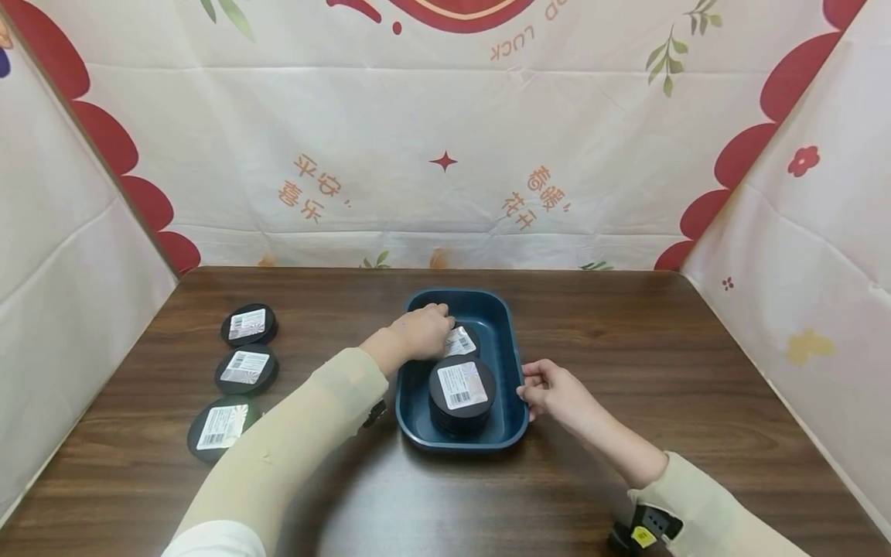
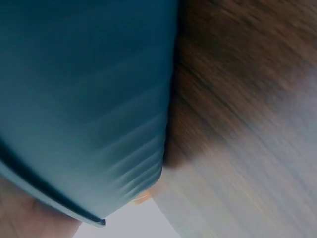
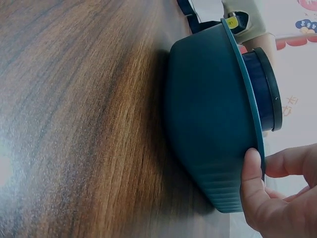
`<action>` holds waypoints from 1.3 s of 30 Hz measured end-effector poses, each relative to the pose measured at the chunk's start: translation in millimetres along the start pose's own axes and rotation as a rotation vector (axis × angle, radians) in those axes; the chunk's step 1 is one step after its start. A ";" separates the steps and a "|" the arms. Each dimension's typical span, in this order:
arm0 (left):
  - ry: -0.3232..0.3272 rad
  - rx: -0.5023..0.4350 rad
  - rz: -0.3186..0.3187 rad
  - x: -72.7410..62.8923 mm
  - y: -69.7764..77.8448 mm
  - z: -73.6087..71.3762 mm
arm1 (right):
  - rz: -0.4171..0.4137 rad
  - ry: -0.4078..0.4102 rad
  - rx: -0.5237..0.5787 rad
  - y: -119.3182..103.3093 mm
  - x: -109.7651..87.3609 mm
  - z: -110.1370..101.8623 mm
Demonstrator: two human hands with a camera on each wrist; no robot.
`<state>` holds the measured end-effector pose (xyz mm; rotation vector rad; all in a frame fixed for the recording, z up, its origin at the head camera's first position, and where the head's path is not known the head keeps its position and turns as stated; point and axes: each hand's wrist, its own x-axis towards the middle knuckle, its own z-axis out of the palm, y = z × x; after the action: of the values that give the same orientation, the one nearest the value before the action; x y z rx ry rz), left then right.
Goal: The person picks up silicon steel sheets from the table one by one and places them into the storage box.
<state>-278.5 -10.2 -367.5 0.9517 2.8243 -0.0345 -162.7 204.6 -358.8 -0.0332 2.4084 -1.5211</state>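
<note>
A blue tray (image 1: 517, 363) with rounded corners sits on the wooden table. Inside at its front stands a tall black round piece (image 1: 445, 377) with a white barcode label; it rises above the rim in the right wrist view. Behind it is another labelled black round piece (image 1: 468, 334), partly covered by my left hand (image 1: 423, 331), whose curled fingers grip its far left edge; the thumb is hidden. My right hand (image 1: 554, 393) pinches the tray's right rim, its thumb (image 3: 251, 163) against the outer wall. The tray's ribbed outer wall (image 2: 99, 99) fills much of the left wrist view.
Three more black round pieces with white labels stand in a row at the left: a back one (image 1: 248, 323), a middle one (image 1: 245, 368) and a front one (image 1: 221, 427), partly behind my left sleeve. A printed cloth (image 1: 445, 201) hangs behind the table (image 1: 612, 325).
</note>
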 end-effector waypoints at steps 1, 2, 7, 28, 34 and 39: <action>-0.001 0.000 0.000 -0.5 0.0 0.1 | 0.000 0.003 -0.006 -0.1 -0.3 0.3; -0.004 0.002 0.000 -0.9 -0.1 0.3 | 0.000 0.006 -0.009 -0.1 -0.5 0.7; -0.014 -0.008 -0.007 -2.2 -3.2 1.0 | -0.006 0.010 -0.014 -0.9 -1.7 1.9; 0.170 -0.062 -0.019 -22.4 -17.1 0.7 | 0.014 -0.032 0.070 0.0 0.9 -1.3; 0.173 -0.080 -0.050 -33.0 -21.2 1.6 | 0.026 -0.033 0.079 0.2 0.9 -2.2; 0.181 -0.108 -0.073 -41.5 -24.9 4.7 | 0.022 -0.046 0.086 1.0 0.1 -3.5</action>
<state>-260.3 -55.3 -366.3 0.8693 2.9885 0.2036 -163.6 208.1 -358.3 -0.0230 2.2980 -1.5947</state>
